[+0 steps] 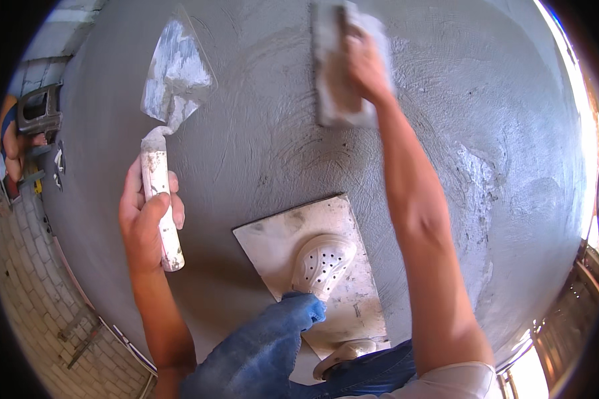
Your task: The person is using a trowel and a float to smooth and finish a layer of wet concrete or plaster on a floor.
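My left hand [145, 216] is wrapped round the white, cement-spattered handle of a pointed trowel [178, 70]. The trowel's blade, smeared with grey cement, points away from me above the surface. At the far side, my right hand [367, 63] grips a pale rectangular plastering float [336, 90] by its handle. The float is blurred by motion and appears to lie against the wet grey cement [266, 146]. Curved tool marks show in the cement between the two tools, with a rougher patch to the right of the float.
A pale square board [269, 243] lies on the cement under my clog [326, 259]; my other shoe [343, 356] is behind it. At the far left are a grey plastic stool [40, 112], a partly visible person [12, 143] and brick paving [26, 279]. Wooden slats [566, 326] border the right.
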{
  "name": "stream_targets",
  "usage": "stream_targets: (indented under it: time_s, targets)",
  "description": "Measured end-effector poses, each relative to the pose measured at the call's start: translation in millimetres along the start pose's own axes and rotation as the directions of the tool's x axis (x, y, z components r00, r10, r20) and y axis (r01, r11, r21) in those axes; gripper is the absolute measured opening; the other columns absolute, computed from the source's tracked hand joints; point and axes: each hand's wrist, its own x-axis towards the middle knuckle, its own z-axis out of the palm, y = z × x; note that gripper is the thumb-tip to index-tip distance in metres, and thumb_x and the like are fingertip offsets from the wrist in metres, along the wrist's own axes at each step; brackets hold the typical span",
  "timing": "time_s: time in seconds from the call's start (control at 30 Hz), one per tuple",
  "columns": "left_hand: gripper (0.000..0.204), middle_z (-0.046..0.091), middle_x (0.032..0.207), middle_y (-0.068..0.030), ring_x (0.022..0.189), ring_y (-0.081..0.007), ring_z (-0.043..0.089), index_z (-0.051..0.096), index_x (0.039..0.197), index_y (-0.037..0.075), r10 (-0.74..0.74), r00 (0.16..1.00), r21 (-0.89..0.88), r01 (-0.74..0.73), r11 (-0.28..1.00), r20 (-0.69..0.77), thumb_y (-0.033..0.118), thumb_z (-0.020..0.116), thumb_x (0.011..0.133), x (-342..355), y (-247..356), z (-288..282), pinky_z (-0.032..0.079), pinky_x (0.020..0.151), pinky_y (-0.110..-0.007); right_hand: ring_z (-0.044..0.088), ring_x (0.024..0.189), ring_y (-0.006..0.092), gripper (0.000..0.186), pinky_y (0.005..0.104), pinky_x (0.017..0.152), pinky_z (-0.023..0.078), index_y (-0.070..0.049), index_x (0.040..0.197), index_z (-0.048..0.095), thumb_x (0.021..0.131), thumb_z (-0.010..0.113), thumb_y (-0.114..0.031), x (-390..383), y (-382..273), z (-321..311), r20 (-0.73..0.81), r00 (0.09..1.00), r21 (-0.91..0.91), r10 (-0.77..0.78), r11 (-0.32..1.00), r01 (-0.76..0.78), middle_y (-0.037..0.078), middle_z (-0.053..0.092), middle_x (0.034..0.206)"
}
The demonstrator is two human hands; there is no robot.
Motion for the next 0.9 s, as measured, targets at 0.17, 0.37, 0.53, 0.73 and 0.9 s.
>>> stream_targets:
  time_s: [0.17,0.37,0.53,0.73,0.9]
  targets:
    - [0.062,0.051,0.092,-0.011,0.054,-0.0096,0.047,0.031,0.135,-0.006,0.029,0.998,0.025,-0.028,0.999,-0.053,0.008,0.048,0.077,1.7,11.7,-25.9,0.039,0.047,-0.022,0.048,0.121,0.0306,0.036,0.0398,0.1,0.039,-0.008,0.13,0.047,0.097,0.039,-0.02,3.8,-155.6,-78.3,0.492,0.832,0.85,-0.255,0.348,-0.396,0.02,0.052,0.128]
    - [0.061,0.051,0.092,-0.011,0.055,-0.0105,0.049,0.032,0.135,-0.006,0.031,0.998,-0.033,-0.033,0.999,-0.049,0.009,0.049,0.078,4.9,13.4,-7.5,0.04,0.048,-0.022,0.065,0.09,0.035,0.037,0.0428,0.077,0.052,-0.011,0.127,0.046,0.095,0.043,-0.029,48.1,-20.3,-39.0,0.52,0.813,0.761,0.262,0.291,-0.58,0.023,0.065,0.095]
    - [0.06,0.052,0.092,-0.0115,0.054,-0.0106,0.048,0.032,0.135,-0.006,0.091,0.994,-0.092,-0.097,0.991,-0.065,0.008,0.048,0.078,11.5,4.4,-7.9,0.04,0.047,-0.023,0.06,0.101,0.0386,0.035,0.0447,0.086,0.047,-0.013,0.123,0.052,0.095,0.042,-0.031,70.1,-139.0,-17.0,0.475,0.874,0.855,-0.099,0.288,-0.432,0.022,0.064,0.104]
    - [0.062,0.052,0.092,-0.0116,0.055,-0.0097,0.048,0.031,0.135,-0.006,0.07,0.996,-0.065,-0.074,0.995,-0.062,0.006,0.048,0.077,4.9,9.5,-22.9,0.04,0.048,-0.022,0.051,0.12,0.027,0.042,0.0422,0.102,0.04,-0.012,0.133,0.043,0.098,0.04,-0.033,10.6,-76.4,-83.8,0.18,0.954,0.956,-0.241,0.272,-0.111,0.018,0.055,0.125]
    - [0.06,0.053,0.084,-0.0073,0.058,-0.0078,0.047,0.036,0.134,-0.005,-0.017,1.0,0.012,0.017,1.0,-0.015,-0.004,0.046,0.074,5.1,-4.4,-17.8,0.042,0.052,-0.022,0.068,0.079,0.0238,0.036,0.0313,0.064,0.057,-0.005,0.122,0.051,0.099,0.036,-0.029,100.4,-86.8,-40.7,0.62,0.767,0.755,0.165,0.139,-0.641,0.013,0.068,0.093]
